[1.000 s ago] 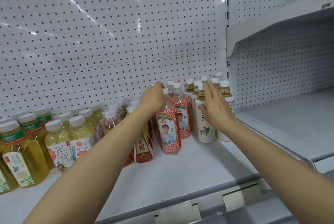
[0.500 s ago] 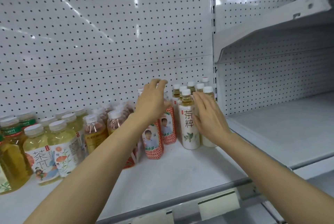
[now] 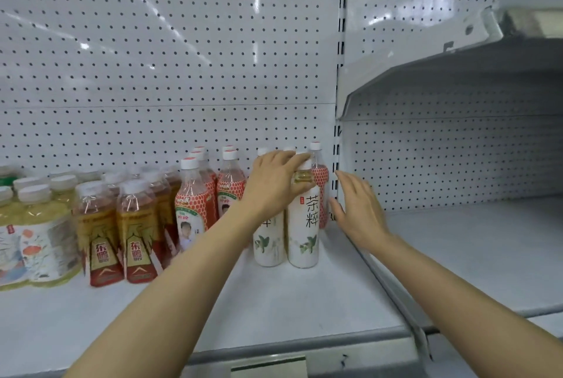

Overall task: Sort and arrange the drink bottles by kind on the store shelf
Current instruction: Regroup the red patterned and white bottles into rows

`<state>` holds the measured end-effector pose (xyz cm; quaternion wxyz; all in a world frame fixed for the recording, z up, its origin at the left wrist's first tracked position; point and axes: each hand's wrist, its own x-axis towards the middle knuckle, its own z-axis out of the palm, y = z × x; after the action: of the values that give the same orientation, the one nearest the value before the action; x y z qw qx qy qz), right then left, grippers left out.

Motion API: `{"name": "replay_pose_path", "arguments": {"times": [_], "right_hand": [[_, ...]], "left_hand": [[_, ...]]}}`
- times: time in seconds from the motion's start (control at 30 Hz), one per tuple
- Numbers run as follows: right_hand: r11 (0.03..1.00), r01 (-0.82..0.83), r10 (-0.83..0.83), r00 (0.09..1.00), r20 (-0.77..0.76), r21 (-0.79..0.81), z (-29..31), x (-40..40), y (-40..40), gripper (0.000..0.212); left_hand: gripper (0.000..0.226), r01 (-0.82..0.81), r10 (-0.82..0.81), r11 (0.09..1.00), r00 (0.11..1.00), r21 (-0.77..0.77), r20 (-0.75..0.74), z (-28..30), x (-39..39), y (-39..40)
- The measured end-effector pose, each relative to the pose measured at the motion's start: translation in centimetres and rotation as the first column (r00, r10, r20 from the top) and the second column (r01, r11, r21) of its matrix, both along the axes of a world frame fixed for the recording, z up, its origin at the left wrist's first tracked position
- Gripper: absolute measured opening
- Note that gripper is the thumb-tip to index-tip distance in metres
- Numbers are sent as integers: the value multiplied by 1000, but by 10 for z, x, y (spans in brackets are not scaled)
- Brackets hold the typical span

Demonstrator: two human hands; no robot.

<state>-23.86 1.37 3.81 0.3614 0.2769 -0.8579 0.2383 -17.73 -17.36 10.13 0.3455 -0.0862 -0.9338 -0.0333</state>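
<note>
Two white-label tea bottles (image 3: 303, 225) (image 3: 268, 245) stand side by side at the right end of the shelf (image 3: 274, 301). My left hand (image 3: 272, 184) lies over their tops, fingers curled on the cap and neck of the right one. My right hand (image 3: 356, 210) hovers just right of that bottle, fingers spread, holding nothing. Red honeycomb-label bottles (image 3: 195, 210) (image 3: 230, 191) stand to the left of my left arm, and one more (image 3: 320, 176) stands behind the white bottles. Further left are red-and-gold label bottles (image 3: 102, 243) and yellow-green floral-label tea bottles (image 3: 39, 234).
A white pegboard (image 3: 182, 57) backs the shelf. A slotted upright post (image 3: 338, 133) divides it from the bay on the right, whose lower shelf (image 3: 472, 240) sits under an upper shelf (image 3: 426, 72). A price-tag holder (image 3: 268, 367) runs on the front rail.
My left hand has moved from the top of a red honeycomb-label bottle onto the white-label tea bottles. My right hand has come off the white-label bottle and now sits to its right.
</note>
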Motion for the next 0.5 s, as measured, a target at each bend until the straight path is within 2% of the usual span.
{"name": "replay_pose_path", "arguments": {"times": [0.17,0.33,0.5], "right_hand": [[997,-7,25,967,255,-72,-9,-43,-8,62],[965,40,87,886,455,-261,-13,-85,-21,79],[898,8,264,790,554,-440,-27,-111,-29,101]], "left_hand": [[66,-61,61,998,997,2,-45,-8,-4,2],[66,-98,97,995,993,-4,-60,-12,-10,0],[66,-93,92,996,993,-11,-80,-15,-8,1]]}}
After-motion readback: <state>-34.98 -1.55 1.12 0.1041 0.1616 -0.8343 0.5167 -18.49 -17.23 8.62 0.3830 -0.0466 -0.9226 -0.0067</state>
